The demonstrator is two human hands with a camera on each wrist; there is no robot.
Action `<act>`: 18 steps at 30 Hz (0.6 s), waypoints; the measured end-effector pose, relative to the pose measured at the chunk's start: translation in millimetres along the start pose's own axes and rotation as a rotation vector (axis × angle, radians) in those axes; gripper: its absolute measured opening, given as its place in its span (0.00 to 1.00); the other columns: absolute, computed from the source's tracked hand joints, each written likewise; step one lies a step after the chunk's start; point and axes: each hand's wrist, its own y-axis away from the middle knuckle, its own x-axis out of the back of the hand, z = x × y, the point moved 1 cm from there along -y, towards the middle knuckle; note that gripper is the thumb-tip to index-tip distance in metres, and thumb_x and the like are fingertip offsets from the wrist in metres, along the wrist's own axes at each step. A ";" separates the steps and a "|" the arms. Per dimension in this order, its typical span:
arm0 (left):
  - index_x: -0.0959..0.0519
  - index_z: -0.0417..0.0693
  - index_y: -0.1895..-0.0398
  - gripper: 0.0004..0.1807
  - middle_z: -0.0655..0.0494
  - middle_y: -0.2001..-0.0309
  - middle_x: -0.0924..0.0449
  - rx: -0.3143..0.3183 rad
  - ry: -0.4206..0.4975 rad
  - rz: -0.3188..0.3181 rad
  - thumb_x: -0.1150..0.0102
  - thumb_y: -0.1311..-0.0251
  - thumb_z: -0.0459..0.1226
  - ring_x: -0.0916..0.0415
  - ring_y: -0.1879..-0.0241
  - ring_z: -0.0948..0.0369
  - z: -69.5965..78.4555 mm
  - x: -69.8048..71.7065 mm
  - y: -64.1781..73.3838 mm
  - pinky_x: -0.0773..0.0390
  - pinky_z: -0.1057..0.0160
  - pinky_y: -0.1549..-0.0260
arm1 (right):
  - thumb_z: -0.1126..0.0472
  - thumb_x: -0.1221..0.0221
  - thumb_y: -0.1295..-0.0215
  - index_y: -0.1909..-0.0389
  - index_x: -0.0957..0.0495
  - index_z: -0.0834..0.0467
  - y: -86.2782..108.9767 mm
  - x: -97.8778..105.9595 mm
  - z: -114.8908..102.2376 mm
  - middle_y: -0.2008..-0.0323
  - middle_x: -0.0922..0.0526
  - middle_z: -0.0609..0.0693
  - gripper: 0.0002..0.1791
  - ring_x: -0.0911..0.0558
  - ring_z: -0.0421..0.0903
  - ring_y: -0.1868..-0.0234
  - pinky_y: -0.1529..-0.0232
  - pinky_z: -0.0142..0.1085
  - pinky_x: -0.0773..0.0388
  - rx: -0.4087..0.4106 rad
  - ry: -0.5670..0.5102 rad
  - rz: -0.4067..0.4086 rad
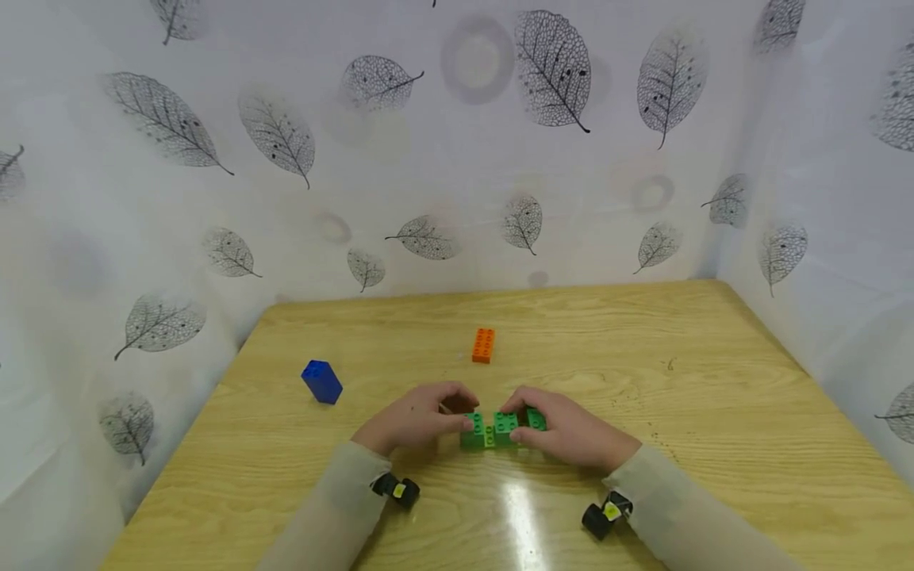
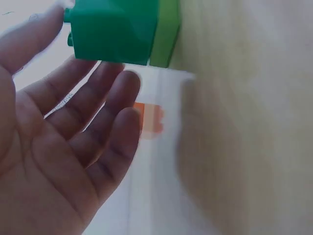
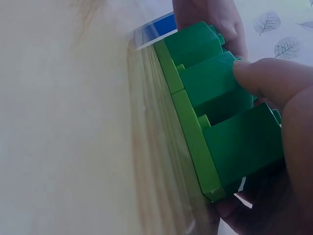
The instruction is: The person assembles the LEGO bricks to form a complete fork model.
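Observation:
Three dark green toy bricks stand in a row on two thin light green plates placed end to end on the table. My left hand holds the left green brick, thumb on its near side and fingers behind; its ring and little fingers stay loose in the left wrist view. With thumb and index finger, my right hand pinches the middle green brick. That hand partly covers the right green brick. Gaps separate the bricks, showing the light green studs.
An orange brick lies flat beyond the hands. To the left stands a blue block. A wooden table carries everything, and a white leaf-patterned curtain hangs along its back and sides.

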 end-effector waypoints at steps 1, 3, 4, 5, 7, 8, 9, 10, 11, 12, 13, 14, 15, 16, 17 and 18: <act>0.21 0.53 0.41 0.19 0.63 0.47 0.20 0.001 -0.004 0.013 0.39 0.31 0.48 0.24 0.46 0.62 0.8 2.2 -4.1 0.26 0.51 0.44 | 0.46 0.37 0.30 0.44 0.25 0.37 0.2 0.4 -0.2 0.50 0.21 0.34 0.16 0.22 0.39 0.55 0.52 0.40 0.23 -0.003 0.005 0.002; 0.22 0.52 0.41 0.18 0.60 0.47 0.20 0.009 -0.017 0.058 0.41 0.29 0.47 0.24 0.46 0.61 2.5 7.4 -14.0 0.26 0.51 0.44 | 0.46 0.37 0.30 0.44 0.25 0.37 0.5 1.1 -0.5 0.49 0.22 0.33 0.16 0.22 0.38 0.52 0.49 0.41 0.24 -0.008 0.012 0.004; 0.22 0.51 0.41 0.18 0.58 0.46 0.20 0.019 -0.014 0.087 0.41 0.29 0.46 0.24 0.46 0.60 2.8 9.8 -20.1 0.26 0.50 0.44 | 0.46 0.37 0.30 0.44 0.25 0.37 0.5 1.4 -0.2 0.48 0.22 0.33 0.16 0.22 0.38 0.51 0.47 0.42 0.24 -0.009 0.015 0.005; 0.22 0.49 0.41 0.19 0.57 0.45 0.20 0.028 -0.008 0.117 0.40 0.29 0.46 0.24 0.47 0.59 2.5 12.2 -26.4 0.25 0.50 0.45 | 0.46 0.37 0.31 0.45 0.25 0.37 0.7 1.6 0.1 0.48 0.22 0.33 0.16 0.22 0.37 0.50 0.46 0.42 0.25 -0.011 0.016 0.005; 0.24 0.48 0.38 0.21 0.54 0.43 0.22 0.053 0.009 0.172 0.40 0.30 0.45 0.25 0.46 0.58 1.8 15.7 -38.9 0.24 0.51 0.46 | 0.46 0.36 0.31 0.45 0.25 0.37 1.1 2.1 0.8 0.47 0.22 0.33 0.16 0.22 0.37 0.49 0.44 0.44 0.25 -0.014 0.014 0.006; 0.25 0.48 0.36 0.23 0.54 0.41 0.23 0.071 0.019 0.194 0.39 0.31 0.45 0.25 0.45 0.57 0.4 16.7 -45.0 0.24 0.51 0.46 | 0.46 0.36 0.31 0.45 0.25 0.37 1.3 2.2 1.5 0.47 0.22 0.33 0.16 0.22 0.37 0.49 0.44 0.44 0.25 -0.016 0.011 0.004; 0.27 0.48 0.34 0.25 0.53 0.39 0.24 0.087 0.035 0.212 0.39 0.31 0.45 0.25 0.44 0.56 -0.7 17.5 -50.7 0.23 0.51 0.47 | 0.47 0.36 0.31 0.45 0.25 0.37 1.6 2.3 2.0 0.47 0.22 0.33 0.16 0.23 0.38 0.49 0.44 0.44 0.26 -0.019 0.006 0.003; 0.28 0.49 0.32 0.28 0.54 0.38 0.25 0.111 0.044 0.229 0.38 0.31 0.46 0.26 0.42 0.56 -2.5 17.8 -56.3 0.23 0.52 0.47 | 0.47 0.36 0.31 0.44 0.25 0.37 1.9 2.4 2.7 0.47 0.22 0.33 0.16 0.23 0.38 0.48 0.44 0.44 0.26 -0.020 0.004 0.000; 0.30 0.49 0.30 0.30 0.53 0.36 0.26 0.128 0.048 0.240 0.38 0.32 0.47 0.26 0.41 0.56 -4.2 17.8 -61.6 0.23 0.52 0.47 | 0.47 0.36 0.31 0.44 0.25 0.37 2.1 2.5 3.1 0.46 0.22 0.33 0.16 0.23 0.38 0.48 0.44 0.44 0.26 -0.023 -0.001 -0.003; 0.32 0.49 0.28 0.32 0.53 0.35 0.28 0.149 0.053 0.249 0.38 0.32 0.48 0.27 0.40 0.55 -5.3 17.7 -66.4 0.23 0.51 0.45 | 0.47 0.36 0.31 0.44 0.25 0.37 2.2 2.6 3.3 0.46 0.22 0.32 0.16 0.23 0.38 0.48 0.44 0.44 0.26 -0.024 -0.003 -0.005; 0.33 0.49 0.27 0.34 0.52 0.34 0.28 0.167 0.056 0.254 0.38 0.32 0.48 0.28 0.38 0.54 -6.8 17.5 -71.2 0.24 0.51 0.45 | 0.47 0.36 0.31 0.44 0.25 0.37 2.3 2.7 3.6 0.46 0.22 0.32 0.17 0.23 0.38 0.48 0.43 0.44 0.26 -0.025 -0.005 -0.007; 0.34 0.48 0.26 0.35 0.51 0.33 0.29 0.177 0.055 0.254 0.37 0.32 0.49 0.28 0.38 0.54 -8.4 17.3 -76.0 0.24 0.51 0.44 | 0.47 0.36 0.31 0.44 0.25 0.37 2.4 2.7 3.7 0.46 0.22 0.33 0.17 0.23 0.38 0.48 0.43 0.44 0.26 -0.025 -0.007 -0.008; 0.35 0.47 0.25 0.37 0.50 0.32 0.29 0.188 0.052 0.256 0.37 0.33 0.49 0.29 0.37 0.53 -9.4 17.2 -80.5 0.25 0.50 0.42 | 0.47 0.36 0.31 0.44 0.25 0.37 2.4 2.9 3.5 0.46 0.22 0.33 0.17 0.23 0.38 0.48 0.44 0.43 0.26 -0.022 -0.009 -0.009; 0.36 0.46 0.25 0.38 0.49 0.32 0.30 0.196 0.045 0.256 0.36 0.33 0.50 0.29 0.36 0.52 -10.1 17.1 -84.9 0.27 0.50 0.40 | 0.47 0.36 0.31 0.44 0.25 0.37 2.3 2.9 3.4 0.46 0.22 0.33 0.17 0.23 0.38 0.48 0.44 0.43 0.25 -0.018 -0.011 -0.009; 0.36 0.45 0.25 0.38 0.47 0.32 0.30 0.201 0.039 0.258 0.36 0.34 0.49 0.30 0.36 0.51 -10.2 16.9 -89.0 0.28 0.49 0.39 | 0.47 0.36 0.31 0.44 0.25 0.37 2.1 3.1 3.0 0.46 0.22 0.33 0.17 0.22 0.38 0.48 0.44 0.43 0.25 -0.016 -0.015 -0.010; 0.36 0.45 0.25 0.39 0.47 0.32 0.29 0.211 0.030 0.261 0.35 0.34 0.49 0.30 0.36 0.51 -10.2 16.8 -92.6 0.30 0.48 0.37 | 0.47 0.36 0.32 0.44 0.25 0.37 2.1 3.2 2.6 0.46 0.22 0.34 0.17 0.22 0.38 0.49 0.45 0.43 0.25 -0.012 -0.017 -0.009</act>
